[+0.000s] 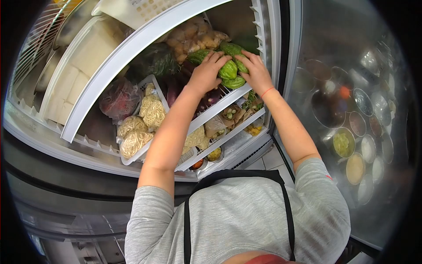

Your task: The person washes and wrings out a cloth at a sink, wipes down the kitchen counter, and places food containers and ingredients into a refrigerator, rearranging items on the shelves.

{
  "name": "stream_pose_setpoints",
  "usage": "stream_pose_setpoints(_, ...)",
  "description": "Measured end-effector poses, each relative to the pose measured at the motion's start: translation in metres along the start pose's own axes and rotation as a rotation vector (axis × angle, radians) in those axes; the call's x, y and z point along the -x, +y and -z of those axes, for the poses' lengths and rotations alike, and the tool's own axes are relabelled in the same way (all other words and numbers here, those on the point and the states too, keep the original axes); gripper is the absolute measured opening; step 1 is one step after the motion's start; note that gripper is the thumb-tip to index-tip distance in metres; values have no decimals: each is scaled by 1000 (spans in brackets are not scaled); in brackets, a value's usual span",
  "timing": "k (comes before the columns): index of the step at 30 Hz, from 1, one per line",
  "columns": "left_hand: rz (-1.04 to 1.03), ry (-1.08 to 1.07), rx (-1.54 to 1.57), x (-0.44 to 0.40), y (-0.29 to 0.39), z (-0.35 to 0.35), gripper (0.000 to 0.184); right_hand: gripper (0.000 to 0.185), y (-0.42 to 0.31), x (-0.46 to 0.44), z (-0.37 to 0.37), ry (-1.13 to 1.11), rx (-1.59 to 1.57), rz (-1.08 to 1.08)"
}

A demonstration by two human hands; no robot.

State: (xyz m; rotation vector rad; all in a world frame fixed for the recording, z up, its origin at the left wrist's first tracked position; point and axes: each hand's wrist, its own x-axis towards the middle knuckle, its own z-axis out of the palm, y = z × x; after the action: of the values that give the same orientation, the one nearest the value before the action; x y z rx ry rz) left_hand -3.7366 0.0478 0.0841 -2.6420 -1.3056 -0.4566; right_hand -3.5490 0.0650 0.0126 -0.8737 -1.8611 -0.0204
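Several green, bumpy bitter melons (228,71) lie in a pile at the right end of a shelf inside the open fridge. From the left side my left hand (207,74) grips the pile, its fingers curled over the top. On the opposite side my right hand (256,73) presses against the melons with bent fingers, so the pile sits between both hands. Dark purple eggplants (174,90) lie beside and partly under my left forearm. Behind the melons rests a clear bag of light brown, lumpy produce (193,37).
A white basket of noodle bundles (151,112) stands left on the same shelf. Wrapped produce (215,125) fills the rack below. Overhead, a curved shelf edge (105,66) holds white containers (77,72). At right, the glass door (299,185) reflects round bowls.
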Motion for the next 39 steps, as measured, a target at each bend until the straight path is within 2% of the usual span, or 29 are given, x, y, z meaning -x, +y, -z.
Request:
stream_pose_setpoints(2, 43, 7, 13, 3, 2, -1, 76, 57, -4, 0, -1, 17, 20, -12)
stream_pose_setpoints(5, 1, -23, 75, 9, -3, -1, 77, 60, 1, 1, -1, -3, 31, -57)
stream_pose_setpoints(7, 11, 12, 153, 12, -1, -4, 78, 61, 10, 3, -7, -54, -57, -216)
stream_pose_setpoints(12, 16, 32, 187, 16, -2, -6, 81, 63, 13, 5, -9, -111, -57, -222)
stream_pose_setpoints(14, 27, 24, 192, 16, -2, -5, 83, 61, 12, 5, -10, -64, -21, -214)
stream_pose_setpoints(18, 69, 69, 110, 15, 8, -2, 81, 56, 6, 0, -8, -105, -4, -275)
stream_pose_setpoints(20, 102, 116, -51, 13, 14, -1, 76, 51, 7, -1, -11, 4, -12, -216)
stream_pose_setpoints(21, 105, 115, -50, 14, 16, 0, 76, 51, 8, 1, -10, 1, -14, -215)
stream_pose_setpoints(24, 128, 46, -67, 11, 17, 9, 78, 44, -2, 2, 10, 187, -65, -203)
stream_pose_setpoints(28, 84, 25, -131, 10, 13, 5, 74, 37, -30, 17, 58, 224, -158, -293)
stream_pose_setpoints(30, 86, 43, -147, 9, 14, 3, 74, 37, -42, 25, 74, 288, -157, -256)
stream_pose_setpoints(33, 67, 18, -62, 9, 4, 11, 77, 36, -54, 32, 93, 391, -183, -236)
stream_pose_setpoints(35, -4, -59, 297, -1, -19, 27, 80, 36, -56, 37, 101, 443, -281, -261)
stream_pose_setpoints(37, 120, 17, 454, -7, -41, 45, 82, 37, -58, 46, 105, 458, -306, -270)
stream_pose_setpoints(39, 310, 217, 485, -18, -70, 42, 82, 39, -62, 55, 107, 482, -463, -319)
